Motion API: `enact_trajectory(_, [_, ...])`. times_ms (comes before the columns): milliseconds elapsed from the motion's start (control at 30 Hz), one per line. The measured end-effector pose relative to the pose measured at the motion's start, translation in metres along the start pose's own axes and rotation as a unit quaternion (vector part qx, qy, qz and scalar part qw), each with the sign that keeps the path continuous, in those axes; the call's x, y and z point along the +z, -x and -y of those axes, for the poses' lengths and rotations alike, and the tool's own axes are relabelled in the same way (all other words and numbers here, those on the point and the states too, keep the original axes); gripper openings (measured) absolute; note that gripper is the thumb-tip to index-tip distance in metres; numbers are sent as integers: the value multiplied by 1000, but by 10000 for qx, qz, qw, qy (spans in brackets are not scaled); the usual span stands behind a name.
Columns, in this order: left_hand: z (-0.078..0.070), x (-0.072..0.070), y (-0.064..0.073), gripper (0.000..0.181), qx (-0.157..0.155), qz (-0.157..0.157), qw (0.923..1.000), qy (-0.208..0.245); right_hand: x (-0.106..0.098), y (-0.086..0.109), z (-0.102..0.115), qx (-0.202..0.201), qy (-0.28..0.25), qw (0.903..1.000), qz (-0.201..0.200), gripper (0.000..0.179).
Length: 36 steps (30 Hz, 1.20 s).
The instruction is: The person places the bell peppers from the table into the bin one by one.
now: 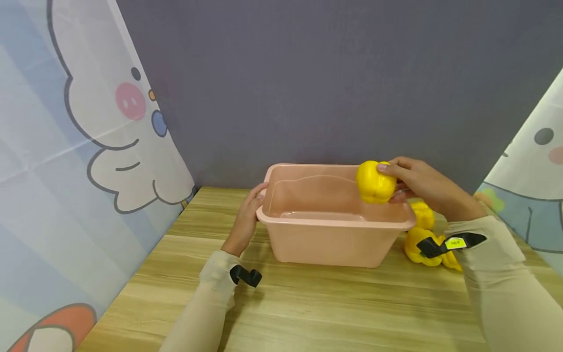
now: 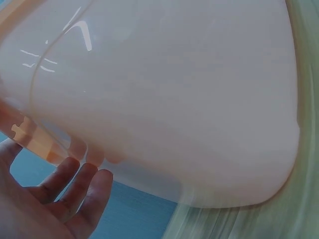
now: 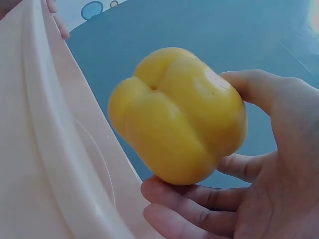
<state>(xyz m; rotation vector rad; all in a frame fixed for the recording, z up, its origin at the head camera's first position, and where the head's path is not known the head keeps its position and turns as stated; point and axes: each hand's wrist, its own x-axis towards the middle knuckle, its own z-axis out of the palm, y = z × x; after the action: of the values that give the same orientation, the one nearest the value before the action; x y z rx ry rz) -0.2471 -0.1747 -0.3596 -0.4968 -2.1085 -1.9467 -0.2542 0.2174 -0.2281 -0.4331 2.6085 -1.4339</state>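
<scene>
A pink plastic tub (image 1: 323,244) stands on the wooden table, with nothing visible inside the part of it I can see. My left hand (image 1: 247,215) holds its left end at the rim; in the left wrist view several fingertips (image 2: 102,181) touch the outer wall. Over the tub's right end, my right hand (image 1: 418,181) grips a yellow bell pepper (image 1: 375,183) between thumb and fingers. The right wrist view shows the lobed end of the pepper (image 3: 174,114) facing the camera, raised beside the tub's rim (image 3: 50,134).
More yellow bell peppers (image 1: 415,247) lie on the table right of the tub, partly hidden by the right wrist and its black strap mount (image 1: 450,243). A grey panel (image 1: 308,88) rises behind the tub. Cartoon-printed cloths (image 1: 97,122) hang at both sides.
</scene>
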Motion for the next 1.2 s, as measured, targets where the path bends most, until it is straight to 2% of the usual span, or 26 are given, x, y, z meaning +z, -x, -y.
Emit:
enact_trajectory(133, [-1, 0, 0, 47, -87, 79, 9999, 0, 4, -6, 1, -24, 71, 10000, 36, 56])
enact_trajectory(367, [-1, -3, 0, 49, -328, 169, 9993, 1, 10, -18, 5, -105, -448, 9989, -122, 66])
enact_trajectory(600, [0, -3, -1, 48, -251, 92, 9996, -6, 11, -35, 6, -119, -515, 9983, 266, 65])
enact_trajectory(800, [1, 0, 0, 48, -118, 49, 9999, -17, 11, -43, 7, 5, -543, 9979, 360, 67])
enact_trajectory(1067, [0, 1, -3, 49, -75, 156, 9998, -69, 10, -50, 13, 45, -425, 9986, 307, 70])
enact_trajectory(1200, [-1, 3, -5, 49, -59, 178, 9998, -73, 7, -53, 16, 23, -299, 9981, 540, 68])
